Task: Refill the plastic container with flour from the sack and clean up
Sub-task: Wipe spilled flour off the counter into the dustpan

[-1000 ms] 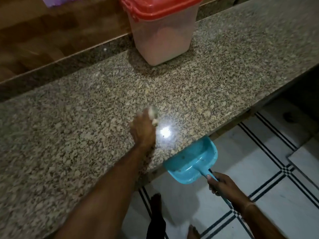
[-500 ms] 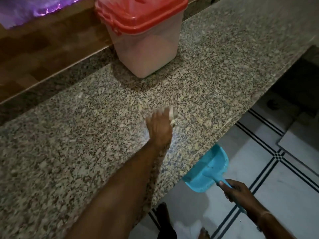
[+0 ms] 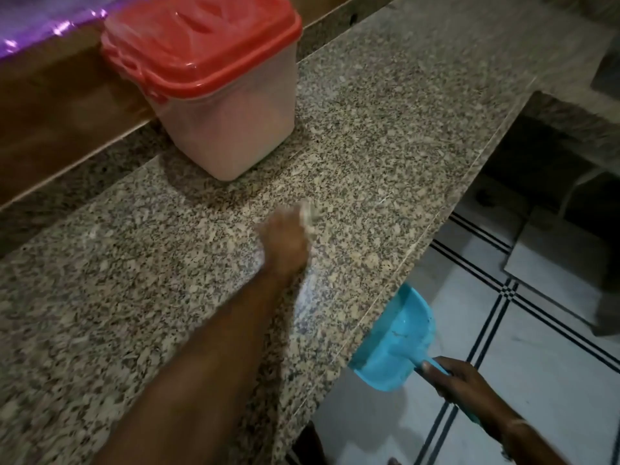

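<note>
Desk (image 3: 385,135) is speckled granite, polished. Its front edge runs diagonally from bottom centre to upper R, w/ a notch at far R. Below the edge is the floor (image 3: 553,380): white tiles w/ thin black double lines.

Plastic container (image 3: 235,129) stands at the back of the desk by a wooden ledge (image 3: 50,112), well apart from the front edge. It's squarish w/ translucent walls, pale contents showing through, and a glossy red lid (image 3: 204,38) shut on top.

L hand (image 3: 285,243) is on the granite mid-desk, between container and edge. Fingertips look whitish. It's too blurred to say if the fingers are straight or curled. Pale patch by the wrist could be flour or glare, can't tell.

R hand (image 3: 459,380) grips the handle of a blue plastic dustpan (image 3: 396,344), whose mouth sits at the desk edge, just below it. Can't see if they touch. Handle end is hidden by the wrist.

Purple shiny plastic (image 3: 33,25) is cut off top L.
</note>
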A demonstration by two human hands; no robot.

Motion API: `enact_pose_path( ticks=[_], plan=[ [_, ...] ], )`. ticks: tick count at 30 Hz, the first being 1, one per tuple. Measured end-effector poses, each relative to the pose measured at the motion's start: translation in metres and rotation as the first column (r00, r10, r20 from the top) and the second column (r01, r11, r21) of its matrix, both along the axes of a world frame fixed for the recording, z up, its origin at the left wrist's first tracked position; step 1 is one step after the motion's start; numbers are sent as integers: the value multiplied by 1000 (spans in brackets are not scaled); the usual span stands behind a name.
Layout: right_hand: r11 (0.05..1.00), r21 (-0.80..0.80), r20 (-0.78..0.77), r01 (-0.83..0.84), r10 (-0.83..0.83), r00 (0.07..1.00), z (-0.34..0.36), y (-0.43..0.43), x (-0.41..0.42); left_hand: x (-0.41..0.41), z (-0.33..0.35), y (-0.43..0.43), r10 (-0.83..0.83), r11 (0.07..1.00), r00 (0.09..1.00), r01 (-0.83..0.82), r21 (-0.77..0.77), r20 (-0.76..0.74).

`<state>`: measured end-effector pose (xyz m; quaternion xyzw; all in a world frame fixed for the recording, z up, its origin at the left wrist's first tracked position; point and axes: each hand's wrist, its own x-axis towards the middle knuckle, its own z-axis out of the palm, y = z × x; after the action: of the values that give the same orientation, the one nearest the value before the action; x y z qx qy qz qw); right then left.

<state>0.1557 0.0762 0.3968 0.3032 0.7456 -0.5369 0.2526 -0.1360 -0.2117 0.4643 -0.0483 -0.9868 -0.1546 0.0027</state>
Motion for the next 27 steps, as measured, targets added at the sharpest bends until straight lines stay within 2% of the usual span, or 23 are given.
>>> enact_pose_path(
  ticks=[2, 3, 6, 8, 10, 12, 15, 17, 18, 20, 23, 25, 26, 27],
  plan=[
    [1000, -5, -3, 3, -3, 1000, 5, 1, -2, 18, 1, 29, -207, 978, 977, 205, 36, 59],
    [1000, 10, -10, -6, 6, 1000, 9, 4, -3, 18, 6, 31, -200, 978, 979, 196, 75, 46],
    [998, 53, -30, -20, 22, 999, 13, 20, -6, -2, 9, -10, 82, 995, 994, -78, 68, -66],
    [998, 58, -38, -5, 7, 999, 8, 31, -7, -23, 7, -52, 257, 965, 966, -258, -51, -31],
    [999, 54, -33, 6, -4, 999, -1, 43, -9, -34, 3, -60, 337, 939, 942, -336, -75, -9],
    [999, 43, -35, -6, 8, 999, -10, 53, -14, -22, 4, -26, 253, 964, 967, -255, -69, -44],
    [999, 11, -33, -41, 41, 999, -15, 68, -26, 23, 6, 50, -14, 1000, 994, 13, -8, -107],
    [999, -7, -28, -54, 54, 998, -13, 76, -32, 48, 11, 86, -174, 981, 981, 181, 66, -90],
    [998, -15, -29, -61, 61, 998, -11, 80, -35, 52, 13, 93, -198, 976, 976, 205, 71, -85],
    [996, -44, -39, -77, 75, 996, -4, 90, -40, 51, 18, 80, -98, 995, 992, 97, -19, -76],
    [993, -90, -68, -80, 74, 995, 3, 114, -51, 44, 8, 31, 210, 973, 977, -213, -90, -43],
    [992, -100, -70, -82, 75, 995, 4, 126, -57, 51, -5, 7, 267, 946, 960, -245, -213, 82],
    [991, -108, -66, -82, 75, 995, 3, 130, -58, 60, -8, 10, 316, 933, 938, -281, -225, 139],
    [990, -114, -62, -81, 74, 995, 1, 133, -59, 68, -7, 25, 361, 920, 925, -332, -208, 119]
  ],
)
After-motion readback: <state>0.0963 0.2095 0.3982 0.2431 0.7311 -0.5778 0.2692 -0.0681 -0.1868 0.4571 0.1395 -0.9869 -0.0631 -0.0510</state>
